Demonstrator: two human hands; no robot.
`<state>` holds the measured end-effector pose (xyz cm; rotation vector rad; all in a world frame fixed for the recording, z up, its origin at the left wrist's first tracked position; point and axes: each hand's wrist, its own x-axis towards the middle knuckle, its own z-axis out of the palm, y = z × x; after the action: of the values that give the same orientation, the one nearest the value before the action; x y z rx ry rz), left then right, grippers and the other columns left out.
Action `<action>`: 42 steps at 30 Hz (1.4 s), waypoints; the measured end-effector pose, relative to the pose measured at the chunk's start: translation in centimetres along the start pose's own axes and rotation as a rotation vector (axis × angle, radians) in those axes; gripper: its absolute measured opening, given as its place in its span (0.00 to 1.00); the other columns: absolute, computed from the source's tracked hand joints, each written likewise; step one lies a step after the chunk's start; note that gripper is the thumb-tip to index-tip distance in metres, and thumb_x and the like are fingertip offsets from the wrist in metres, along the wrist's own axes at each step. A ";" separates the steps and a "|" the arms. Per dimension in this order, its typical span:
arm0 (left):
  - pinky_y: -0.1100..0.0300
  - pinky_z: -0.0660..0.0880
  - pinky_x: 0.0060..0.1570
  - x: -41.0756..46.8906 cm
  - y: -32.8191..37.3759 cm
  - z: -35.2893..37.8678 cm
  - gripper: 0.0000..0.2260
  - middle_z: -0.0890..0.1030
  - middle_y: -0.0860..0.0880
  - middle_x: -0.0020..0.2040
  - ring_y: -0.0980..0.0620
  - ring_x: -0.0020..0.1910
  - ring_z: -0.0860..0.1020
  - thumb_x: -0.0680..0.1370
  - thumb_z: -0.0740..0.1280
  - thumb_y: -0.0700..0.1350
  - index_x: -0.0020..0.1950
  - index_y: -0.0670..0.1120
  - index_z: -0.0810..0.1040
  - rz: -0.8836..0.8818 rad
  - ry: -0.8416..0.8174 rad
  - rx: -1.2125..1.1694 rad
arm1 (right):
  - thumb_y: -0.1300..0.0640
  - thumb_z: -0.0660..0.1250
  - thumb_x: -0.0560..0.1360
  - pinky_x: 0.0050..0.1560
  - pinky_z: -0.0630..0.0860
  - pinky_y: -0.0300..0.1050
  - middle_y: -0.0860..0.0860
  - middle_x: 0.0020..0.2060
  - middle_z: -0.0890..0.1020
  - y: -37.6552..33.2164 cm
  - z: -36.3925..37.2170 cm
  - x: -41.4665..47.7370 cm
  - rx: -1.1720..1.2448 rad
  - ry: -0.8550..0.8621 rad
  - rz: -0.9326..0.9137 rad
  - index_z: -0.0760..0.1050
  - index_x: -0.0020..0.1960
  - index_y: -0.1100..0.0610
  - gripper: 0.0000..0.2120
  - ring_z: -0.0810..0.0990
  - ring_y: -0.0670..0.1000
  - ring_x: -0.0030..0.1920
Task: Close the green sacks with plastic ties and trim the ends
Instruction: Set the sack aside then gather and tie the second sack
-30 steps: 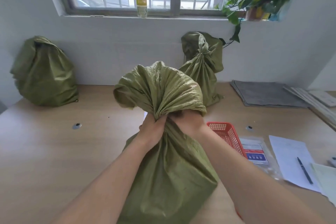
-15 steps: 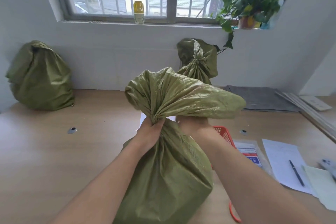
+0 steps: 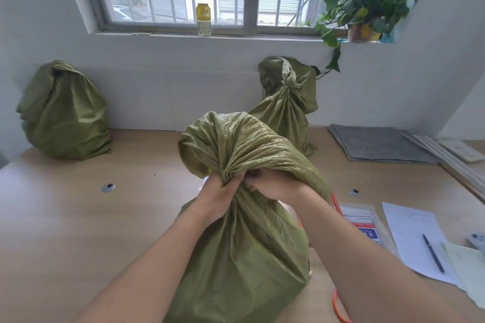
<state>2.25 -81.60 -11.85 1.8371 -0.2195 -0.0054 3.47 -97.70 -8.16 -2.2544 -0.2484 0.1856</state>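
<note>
A full green woven sack (image 3: 244, 252) stands on the wooden table (image 3: 78, 217) right in front of me. Its loose top is bunched into a neck. My left hand (image 3: 219, 198) grips that neck from the left, and my right hand (image 3: 273, 187) grips it from the right, fingers curled round the gathered cloth. The floppy mouth of the sack spreads above and droops to the right over my right wrist. I see no plastic tie on this neck. A second green sack (image 3: 287, 105) stands by the back wall with its neck cinched. A third sack (image 3: 63, 113) sits at the far left.
A red plastic basket (image 3: 335, 202) is mostly hidden behind the sack and my right arm. Right of it lie a printed plastic pouch (image 3: 363, 223), white paper with a black pen (image 3: 433, 253), a grey folded mat (image 3: 380, 144). An orange handle (image 3: 341, 307) shows near the front edge.
The camera has tilted and the sack now sits lower in view. The sack's loose top has sagged further right over my right wrist, and both hands have closed in tighter on the neck.
</note>
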 end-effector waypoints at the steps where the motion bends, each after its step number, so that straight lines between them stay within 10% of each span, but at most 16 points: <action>1: 0.66 0.67 0.67 0.0 0.0 -0.1 0.22 0.79 0.58 0.66 0.59 0.69 0.74 0.82 0.63 0.60 0.73 0.52 0.74 -0.014 -0.012 -0.013 | 0.56 0.68 0.81 0.54 0.81 0.47 0.57 0.43 0.83 0.1 -0.1 -0.3 0.041 -0.014 -0.028 0.80 0.47 0.59 0.07 0.81 0.54 0.46; 6: 0.49 0.73 0.70 0.0 0.1 -0.2 0.25 0.86 0.53 0.59 0.53 0.64 0.81 0.76 0.67 0.69 0.63 0.54 0.82 -0.073 -0.049 -0.189 | 0.61 0.74 0.78 0.41 0.80 0.42 0.59 0.42 0.85 0.6 0.4 -0.6 0.156 0.041 -0.096 0.83 0.52 0.62 0.05 0.79 0.45 0.35; 11: 0.43 0.78 0.62 -0.3 0.9 -0.7 0.17 0.83 0.31 0.56 0.37 0.54 0.83 0.75 0.74 0.46 0.58 0.36 0.82 -0.227 -0.112 -0.533 | 0.58 0.76 0.75 0.55 0.81 0.61 0.58 0.44 0.87 1.5 1.3 0.2 0.170 0.095 -0.056 0.84 0.49 0.56 0.03 0.82 0.53 0.40; 21: 0.48 0.82 0.52 -0.2 0.2 -3.1 0.22 0.84 0.35 0.58 0.39 0.53 0.85 0.70 0.80 0.42 0.62 0.37 0.82 -0.329 -0.072 -0.770 | 0.53 0.72 0.79 0.44 0.76 0.45 0.43 0.37 0.80 0.0 0.6 -2.1 -0.129 0.166 -0.367 0.74 0.46 0.47 0.08 0.77 0.42 0.37; 26: 0.46 0.79 0.57 0.7 1.6 -3.2 0.14 0.85 0.37 0.55 0.41 0.51 0.85 0.82 0.66 0.46 0.56 0.38 0.87 -0.499 -0.162 -0.709 | 0.62 0.63 0.82 0.45 0.77 0.47 0.46 0.47 0.77 -0.2 0.7 -2.0 -0.420 0.043 -0.649 0.81 0.66 0.45 0.18 0.76 0.47 0.45; 31: 0.53 0.83 0.49 1.5 3.6 -3.0 0.13 0.87 0.40 0.52 0.46 0.47 0.86 0.83 0.61 0.43 0.58 0.39 0.83 -0.458 -0.170 -0.428 | 0.56 0.61 0.84 0.72 0.70 0.50 0.50 0.70 0.72 -0.2 1.2 -1.3 -0.608 -0.070 -0.601 0.72 0.75 0.42 0.22 0.70 0.56 0.72; 35: 0.49 0.80 0.56 1.8 4.4 -4.2 0.19 0.86 0.41 0.57 0.43 0.53 0.83 0.83 0.59 0.50 0.62 0.40 0.82 -0.395 -0.282 -0.411 | 0.30 0.50 0.79 0.68 0.72 0.49 0.47 0.66 0.76 0.0 0.8 -1.4 -0.788 -0.015 -0.588 0.74 0.70 0.41 0.28 0.73 0.52 0.69; 39: 0.47 0.76 0.57 2.2 2.4 -3.9 0.20 0.83 0.40 0.54 0.44 0.52 0.80 0.76 0.62 0.48 0.58 0.34 0.80 -0.321 -0.072 -0.382 | 0.62 0.62 0.80 0.54 0.79 0.57 0.55 0.59 0.77 -0.4 0.9 -2.1 -0.724 0.057 -0.443 0.71 0.75 0.50 0.24 0.79 0.62 0.58; 42: 0.44 0.80 0.61 1.3 0.7 -2.7 0.08 0.87 0.43 0.52 0.43 0.54 0.85 0.82 0.67 0.37 0.55 0.38 0.85 -0.156 0.179 -0.261 | 0.64 0.63 0.78 0.48 0.80 0.59 0.54 0.55 0.75 -0.6 1.2 -1.7 -0.681 0.062 -0.421 0.73 0.72 0.52 0.23 0.81 0.62 0.52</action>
<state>3.73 -79.38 -10.31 1.5792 0.0489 0.0209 1.50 -96.83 -8.43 -2.7946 -0.8459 -0.2287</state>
